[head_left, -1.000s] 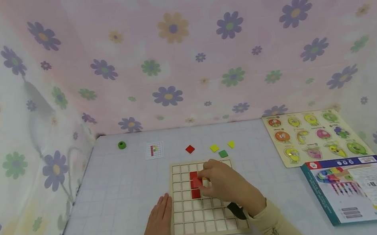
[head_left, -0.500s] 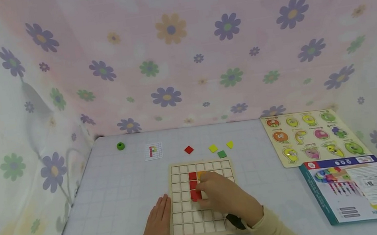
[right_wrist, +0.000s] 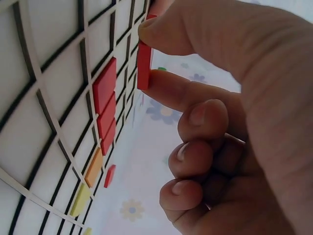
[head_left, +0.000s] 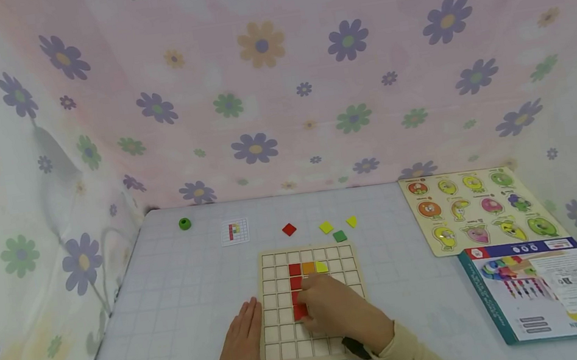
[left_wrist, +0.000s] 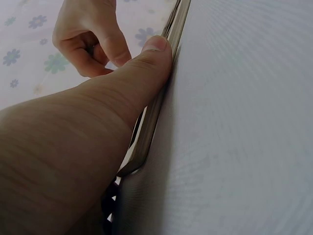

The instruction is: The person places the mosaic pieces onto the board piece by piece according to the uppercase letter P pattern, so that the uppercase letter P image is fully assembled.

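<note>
A wooden grid board lies on the table. My right hand pinches a red square tile between thumb and index finger, over the board in the same column as the other red tiles. Several red tiles, one of them here, sit in that column. To their right in the top filled row are an orange tile and a yellow piece. My left hand rests at the board's left side, fingers straight, with its thumb along the near edge.
Beyond the board lie a red tile, a yellow tile, a yellow triangle and a green tile. A pattern card and green bead are back left. A fruit puzzle and box stand right.
My right hand has moved down the red column toward the near side with the red tile, uncovering the orange and yellow pieces. My left hand stays in place.
</note>
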A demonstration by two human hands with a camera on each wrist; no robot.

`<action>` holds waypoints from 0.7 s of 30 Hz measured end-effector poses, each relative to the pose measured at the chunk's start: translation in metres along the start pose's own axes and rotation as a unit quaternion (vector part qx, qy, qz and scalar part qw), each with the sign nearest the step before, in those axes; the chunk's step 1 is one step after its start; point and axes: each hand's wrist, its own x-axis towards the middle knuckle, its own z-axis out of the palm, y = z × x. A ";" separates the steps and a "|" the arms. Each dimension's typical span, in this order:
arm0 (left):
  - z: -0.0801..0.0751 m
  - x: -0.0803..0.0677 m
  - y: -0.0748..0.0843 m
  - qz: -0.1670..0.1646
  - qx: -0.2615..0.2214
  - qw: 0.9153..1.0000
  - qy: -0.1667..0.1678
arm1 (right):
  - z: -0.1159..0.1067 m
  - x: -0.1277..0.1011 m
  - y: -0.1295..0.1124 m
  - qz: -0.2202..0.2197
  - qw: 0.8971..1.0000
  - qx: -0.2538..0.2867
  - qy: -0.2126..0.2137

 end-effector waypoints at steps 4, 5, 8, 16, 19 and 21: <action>0.000 0.001 0.000 0.000 0.004 1.000 0.002 | 0.004 0.000 0.000 -0.002 1.000 -0.008 0.000; 0.000 0.001 0.000 0.000 0.004 1.000 0.002 | 0.006 0.000 0.001 -0.001 1.000 -0.010 0.000; 0.001 0.000 0.000 -0.001 0.004 1.000 0.002 | 0.010 0.000 0.001 0.007 1.000 -0.018 -0.004; 0.002 0.000 0.000 0.001 0.010 1.000 0.001 | 0.013 0.000 -0.002 0.022 0.999 -0.016 -0.016; 0.001 0.000 0.000 0.002 0.009 1.000 0.001 | 0.013 0.000 -0.003 0.026 0.999 -0.015 -0.019; 0.000 0.000 0.000 0.002 0.006 1.000 0.002 | 0.014 0.000 -0.003 0.029 0.999 -0.013 -0.019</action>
